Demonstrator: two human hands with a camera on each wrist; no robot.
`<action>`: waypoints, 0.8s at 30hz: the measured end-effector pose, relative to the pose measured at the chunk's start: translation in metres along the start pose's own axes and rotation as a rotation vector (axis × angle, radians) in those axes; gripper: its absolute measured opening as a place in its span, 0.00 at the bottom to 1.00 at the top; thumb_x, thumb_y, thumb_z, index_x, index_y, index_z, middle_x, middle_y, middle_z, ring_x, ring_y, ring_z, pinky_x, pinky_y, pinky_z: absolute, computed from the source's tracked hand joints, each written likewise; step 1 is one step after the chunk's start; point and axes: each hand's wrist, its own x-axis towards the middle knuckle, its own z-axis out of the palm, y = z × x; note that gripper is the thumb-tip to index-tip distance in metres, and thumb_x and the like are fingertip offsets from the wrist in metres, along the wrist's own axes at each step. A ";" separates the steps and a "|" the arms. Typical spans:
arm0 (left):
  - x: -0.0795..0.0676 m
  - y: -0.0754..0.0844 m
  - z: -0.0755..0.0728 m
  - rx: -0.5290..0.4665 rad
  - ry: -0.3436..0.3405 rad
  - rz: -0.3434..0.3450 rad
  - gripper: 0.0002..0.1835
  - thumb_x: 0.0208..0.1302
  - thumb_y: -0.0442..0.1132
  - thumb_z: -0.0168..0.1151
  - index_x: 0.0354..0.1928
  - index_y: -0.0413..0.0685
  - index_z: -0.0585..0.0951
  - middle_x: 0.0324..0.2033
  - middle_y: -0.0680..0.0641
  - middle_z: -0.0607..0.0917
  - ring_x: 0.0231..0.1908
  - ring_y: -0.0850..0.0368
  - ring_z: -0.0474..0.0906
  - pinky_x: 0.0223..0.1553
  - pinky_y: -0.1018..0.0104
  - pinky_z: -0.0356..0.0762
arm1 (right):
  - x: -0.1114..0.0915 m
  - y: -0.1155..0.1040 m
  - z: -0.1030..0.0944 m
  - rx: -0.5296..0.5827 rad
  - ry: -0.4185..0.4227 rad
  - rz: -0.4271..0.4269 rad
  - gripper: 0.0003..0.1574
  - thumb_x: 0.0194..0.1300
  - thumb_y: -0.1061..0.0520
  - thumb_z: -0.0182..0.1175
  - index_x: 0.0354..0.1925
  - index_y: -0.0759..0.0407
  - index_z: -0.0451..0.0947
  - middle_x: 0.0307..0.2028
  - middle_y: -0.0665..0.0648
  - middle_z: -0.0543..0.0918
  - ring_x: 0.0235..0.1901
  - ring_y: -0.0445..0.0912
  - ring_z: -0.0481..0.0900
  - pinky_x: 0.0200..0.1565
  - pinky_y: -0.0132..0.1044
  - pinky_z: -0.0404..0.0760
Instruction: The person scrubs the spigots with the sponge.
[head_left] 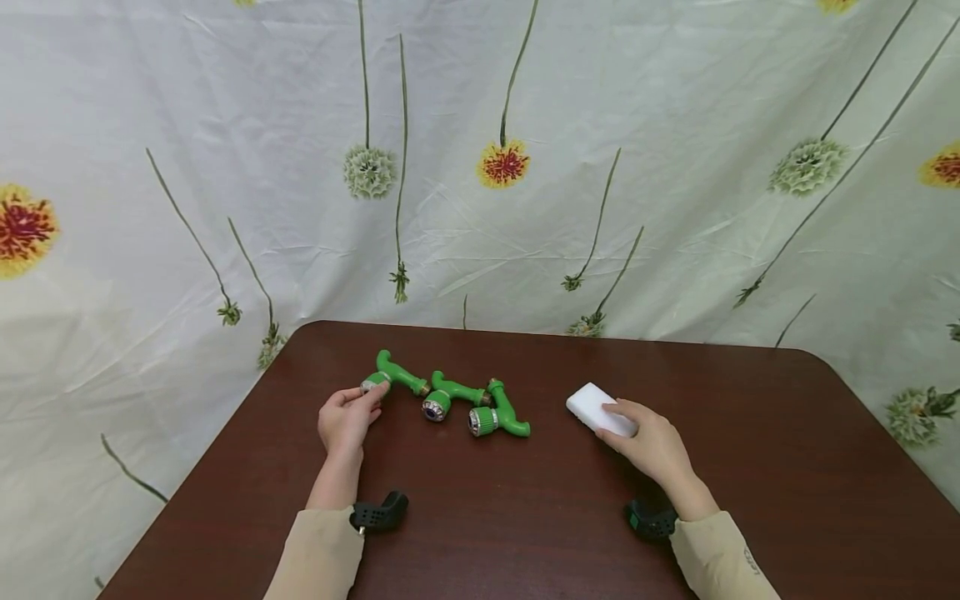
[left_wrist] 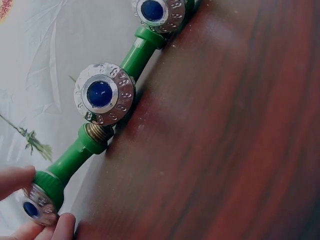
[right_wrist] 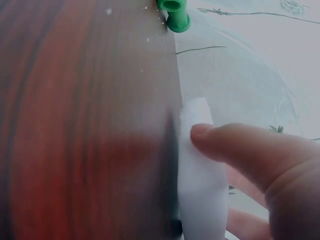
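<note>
Three green taps lie in a row on the dark wood table. My left hand (head_left: pixel 348 423) pinches the ridged handle of the leftmost tap (head_left: pixel 405 378), thumb on one side and fingers on the other in the left wrist view. That handle has a silver cap with a blue centre. Beside it lie the middle tap (head_left: pixel 459 390), its blue-centred cap facing me, and the right tap (head_left: pixel 510 410), its spout pointing right. To the right of them, my right hand (head_left: pixel 656 446) grips a white sponge block (head_left: pixel 592 402) between thumb and fingers, low over the table.
The brown table (head_left: pixel 510 517) has rounded far corners. Behind it hangs a pale cloth (head_left: pixel 450 242) printed with flowers. A black band with a small device (head_left: pixel 381 512) is on the left wrist, and another such device (head_left: pixel 651 518) is on the right.
</note>
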 end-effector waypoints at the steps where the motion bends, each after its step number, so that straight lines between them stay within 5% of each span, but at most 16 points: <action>1: 0.000 0.000 0.000 0.009 0.001 0.008 0.22 0.50 0.43 0.73 0.43 0.38 0.76 0.37 0.45 0.80 0.30 0.64 0.82 0.34 0.71 0.81 | 0.000 0.001 0.001 -0.001 0.001 0.001 0.26 0.56 0.48 0.67 0.52 0.57 0.80 0.55 0.64 0.76 0.53 0.60 0.74 0.47 0.54 0.74; 17: -0.003 -0.002 -0.003 0.287 0.084 0.124 0.23 0.53 0.52 0.69 0.43 0.43 0.79 0.38 0.43 0.82 0.19 0.60 0.78 0.24 0.72 0.75 | 0.002 0.009 0.010 0.069 0.013 0.018 0.31 0.55 0.49 0.69 0.55 0.59 0.77 0.57 0.64 0.75 0.56 0.60 0.71 0.50 0.54 0.73; 24: -0.005 0.001 -0.005 0.476 0.071 0.212 0.27 0.57 0.53 0.64 0.51 0.38 0.77 0.45 0.37 0.79 0.43 0.41 0.75 0.46 0.48 0.70 | 0.002 0.007 0.000 0.136 -0.024 0.091 0.42 0.55 0.41 0.67 0.63 0.59 0.69 0.60 0.64 0.71 0.57 0.59 0.70 0.52 0.54 0.72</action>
